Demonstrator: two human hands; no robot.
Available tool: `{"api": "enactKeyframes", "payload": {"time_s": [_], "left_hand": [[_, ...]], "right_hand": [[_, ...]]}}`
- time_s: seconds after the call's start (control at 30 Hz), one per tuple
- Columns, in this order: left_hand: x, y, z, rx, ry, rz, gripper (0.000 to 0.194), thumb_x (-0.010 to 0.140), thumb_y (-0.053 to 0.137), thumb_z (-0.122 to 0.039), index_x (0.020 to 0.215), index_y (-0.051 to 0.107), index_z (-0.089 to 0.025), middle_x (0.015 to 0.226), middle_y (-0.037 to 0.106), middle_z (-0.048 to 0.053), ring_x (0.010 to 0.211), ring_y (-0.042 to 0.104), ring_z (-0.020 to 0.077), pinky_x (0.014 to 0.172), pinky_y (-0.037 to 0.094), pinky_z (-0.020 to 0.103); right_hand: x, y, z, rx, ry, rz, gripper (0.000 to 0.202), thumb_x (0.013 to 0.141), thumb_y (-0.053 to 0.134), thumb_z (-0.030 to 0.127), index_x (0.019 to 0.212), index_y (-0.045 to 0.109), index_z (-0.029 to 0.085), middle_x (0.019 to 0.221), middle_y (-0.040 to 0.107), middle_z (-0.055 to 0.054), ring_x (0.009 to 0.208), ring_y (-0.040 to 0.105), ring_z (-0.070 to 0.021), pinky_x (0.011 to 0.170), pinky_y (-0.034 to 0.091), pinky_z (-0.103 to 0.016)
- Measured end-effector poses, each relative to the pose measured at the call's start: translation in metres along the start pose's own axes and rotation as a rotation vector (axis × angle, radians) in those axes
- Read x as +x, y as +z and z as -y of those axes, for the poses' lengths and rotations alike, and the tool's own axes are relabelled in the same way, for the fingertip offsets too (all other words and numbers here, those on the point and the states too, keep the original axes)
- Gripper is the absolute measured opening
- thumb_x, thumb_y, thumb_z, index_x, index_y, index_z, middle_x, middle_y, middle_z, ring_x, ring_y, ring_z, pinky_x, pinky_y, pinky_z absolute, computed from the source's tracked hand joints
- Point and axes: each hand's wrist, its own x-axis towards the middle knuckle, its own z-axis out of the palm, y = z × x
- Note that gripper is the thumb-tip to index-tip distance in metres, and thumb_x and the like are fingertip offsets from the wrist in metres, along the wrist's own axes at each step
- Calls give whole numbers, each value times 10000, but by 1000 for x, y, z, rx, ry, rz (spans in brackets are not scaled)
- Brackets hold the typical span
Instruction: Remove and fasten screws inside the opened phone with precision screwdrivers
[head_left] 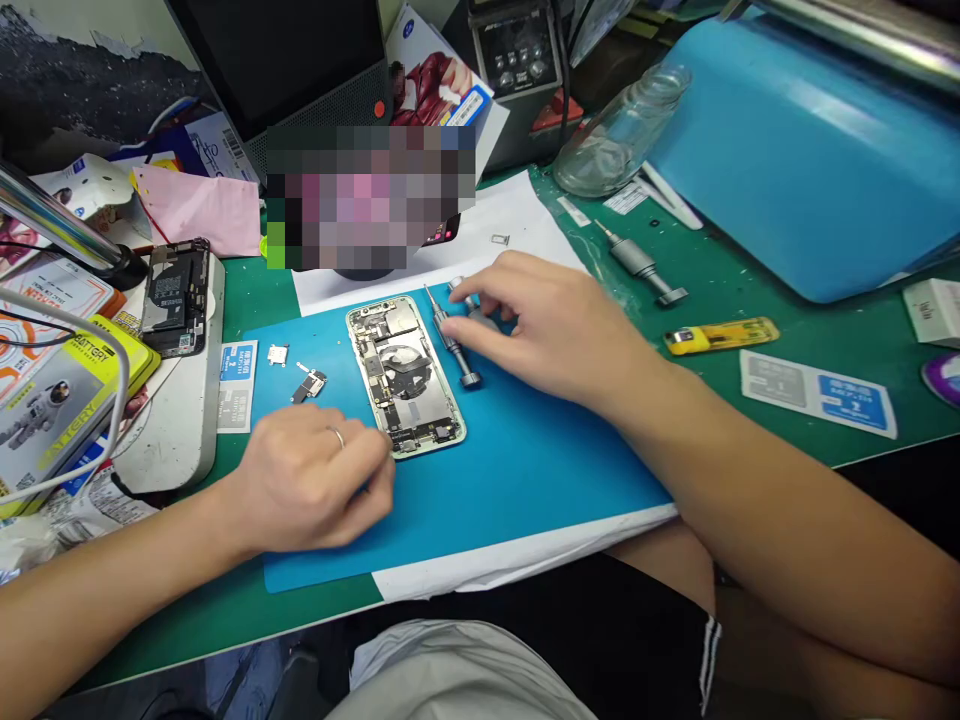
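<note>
An opened phone (411, 380) lies on the blue mat (525, 460), its inner parts showing. My left hand (315, 480) is curled beside the phone's lower left corner, with a ring on one finger; what it may hold is hidden. Over the mat's upper part, my right hand (540, 320) has its thumb and fingers apart around a grey screwdriver (480, 318). Another screwdriver (453, 340) lies just right of the phone, close to the right thumb. Small metal parts (309, 384) and a small bracket (277, 354) rest left of the phone.
At the left are a second phone body (177, 300) and a yellow battery box (82, 410). On the right lie a screwdriver (637, 262), a yellow cutter (721, 336) and a packet (817, 392). A glass jar (622, 135) leans near a blue sheet (817, 150).
</note>
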Motion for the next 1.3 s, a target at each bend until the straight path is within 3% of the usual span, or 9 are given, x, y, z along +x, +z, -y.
{"api": "enactKeyframes", "payload": {"time_s": [0.2,0.43,0.8,0.93,1.0,1.13,1.23,1.3], "left_hand": [[-5,5,-4,-52,198,31,138,922,611,-189,1006,674,-98,554,547,-55,457,516,127,415,356,308],[-7,10,-4,-84,215,62,191,935,593,-199,1068,660,-78,552,563,-54,458,547,127,409,368,304],[-9,11,-6,-132,191,65,203,937,585,-201,1091,644,-82,577,599,-43,465,565,136,412,383,306],[-8,10,-5,-156,67,-17,193,965,538,-192,1080,655,-91,581,594,-33,470,547,139,424,374,313],[-8,9,-5,-178,-53,-65,200,986,527,-229,1068,659,-104,594,599,-26,479,549,139,445,391,308],[-7,8,-3,-200,-168,-100,286,1029,512,-360,1104,647,-119,596,609,-27,477,553,131,469,394,294],[-7,9,-3,-196,-148,-81,302,1047,490,-384,1116,634,-128,592,603,-32,473,542,126,471,376,289],[-7,10,-3,-192,-130,-61,257,1051,479,-345,999,640,-151,574,574,-35,464,517,121,470,356,291]], "right_hand": [[-3,6,9,-107,-6,48,176,914,603,289,1028,683,180,1013,606,-98,871,633,-250,722,491,-353],[-4,11,12,-183,5,17,150,900,614,278,983,683,173,1023,606,-108,883,637,-268,680,491,-361],[-7,1,16,131,-30,-191,31,904,617,234,887,593,225,878,620,-34,694,599,-176,665,520,-334],[-13,-4,22,424,-24,-235,79,903,647,205,939,593,249,815,676,-6,698,658,-174,635,560,-310],[-16,-4,26,677,-68,-194,107,924,649,196,990,594,259,851,714,-6,702,700,-163,606,594,-278],[-22,-4,36,1108,-200,41,121,973,623,210,1079,589,257,967,760,-33,767,761,-155,656,663,-261],[-26,-1,40,1198,-230,192,144,983,625,245,1121,587,247,1069,759,-68,946,775,-187,801,679,-331],[-27,1,41,1197,-244,248,157,988,621,264,1139,584,240,1105,747,-84,1028,759,-201,853,667,-361]]}}
